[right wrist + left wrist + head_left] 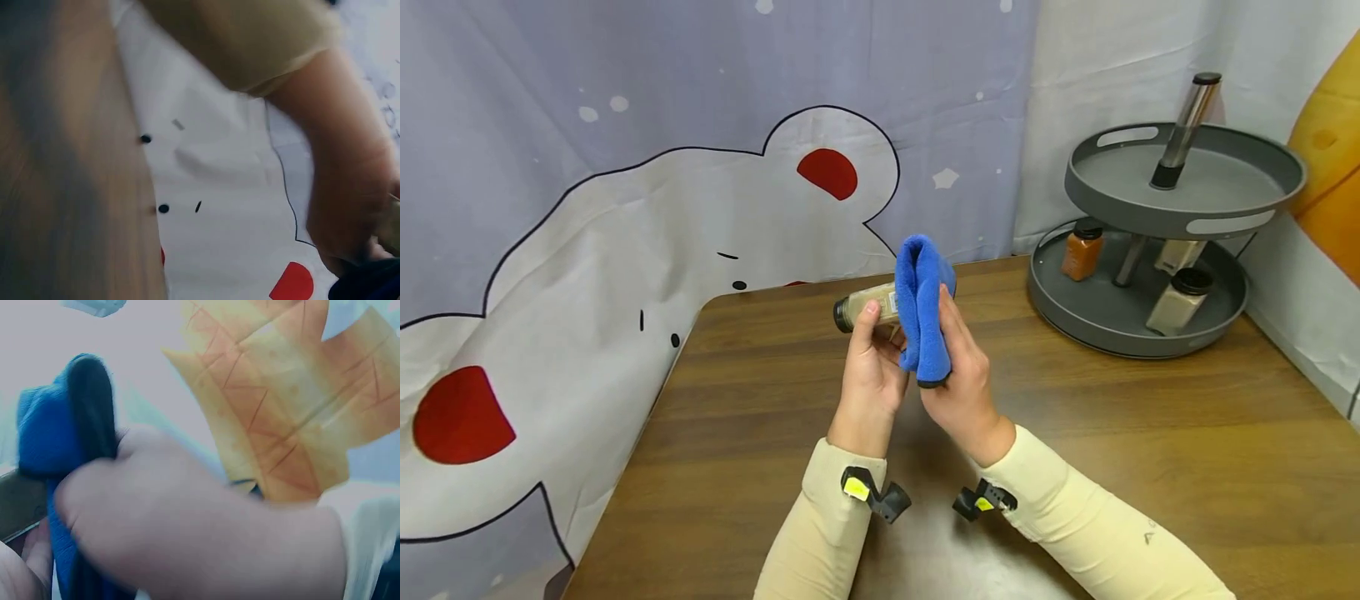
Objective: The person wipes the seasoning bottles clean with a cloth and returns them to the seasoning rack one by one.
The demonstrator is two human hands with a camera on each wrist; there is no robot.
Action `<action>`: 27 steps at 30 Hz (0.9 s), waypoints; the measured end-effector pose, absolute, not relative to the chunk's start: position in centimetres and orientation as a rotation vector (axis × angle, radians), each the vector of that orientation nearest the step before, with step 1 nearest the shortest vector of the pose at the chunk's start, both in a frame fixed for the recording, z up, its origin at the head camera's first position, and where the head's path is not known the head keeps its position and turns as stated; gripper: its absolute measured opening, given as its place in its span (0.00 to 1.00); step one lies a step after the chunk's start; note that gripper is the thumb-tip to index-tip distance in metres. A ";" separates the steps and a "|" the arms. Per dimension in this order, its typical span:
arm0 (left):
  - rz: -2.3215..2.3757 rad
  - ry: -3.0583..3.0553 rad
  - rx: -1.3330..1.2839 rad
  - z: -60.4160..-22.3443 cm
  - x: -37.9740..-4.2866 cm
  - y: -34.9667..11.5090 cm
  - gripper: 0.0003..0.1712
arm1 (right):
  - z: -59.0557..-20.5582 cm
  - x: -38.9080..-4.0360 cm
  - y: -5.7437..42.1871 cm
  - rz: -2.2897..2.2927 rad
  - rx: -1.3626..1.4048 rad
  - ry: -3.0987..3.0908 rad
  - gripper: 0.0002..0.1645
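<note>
In the head view, my left hand (872, 367) grips a spice jar (870, 305) with pale contents, a small label and a black cap, lying sideways with the cap to the left. My right hand (962, 371) holds a folded blue cloth (923, 312) with dark edging. The cloth wraps over the jar's right end and hides it. The left wrist view has the cloth (53, 428) up close, with the right hand (162, 512) around it. In the right wrist view, the left hand (353, 200) is blurred, and the cloth (365, 281) shows dark at the lower corner.
At the back right stands a grey two-tier round tray (1187, 218) with a capped central post (1183, 133). Its lower tier carries an orange-filled jar (1082, 254) and two pale-filled jars, the nearer (1176, 307) with a black cap. A printed curtain (700, 217) hangs behind the wooden table (760, 400).
</note>
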State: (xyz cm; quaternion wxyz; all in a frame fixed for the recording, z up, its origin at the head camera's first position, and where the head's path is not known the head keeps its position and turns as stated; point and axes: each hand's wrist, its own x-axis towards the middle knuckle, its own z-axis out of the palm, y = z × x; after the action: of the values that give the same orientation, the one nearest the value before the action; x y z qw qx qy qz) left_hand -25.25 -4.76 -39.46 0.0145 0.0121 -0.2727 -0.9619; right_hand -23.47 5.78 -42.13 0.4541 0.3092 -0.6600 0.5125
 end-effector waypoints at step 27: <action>-2.072 -1.447 -0.347 -40.2 -24.7 -5.6 0.36 | -39.3 -22.1 6.7 1.776 0.222 -1.788 0.17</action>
State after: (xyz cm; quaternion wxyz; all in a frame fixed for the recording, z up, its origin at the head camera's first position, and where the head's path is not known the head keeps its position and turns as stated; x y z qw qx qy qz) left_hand -24.71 -5.58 -40.18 0.2909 -0.1302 -0.5428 -0.7770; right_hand -22.14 6.69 -39.30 0.3011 0.0835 -0.6741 0.6693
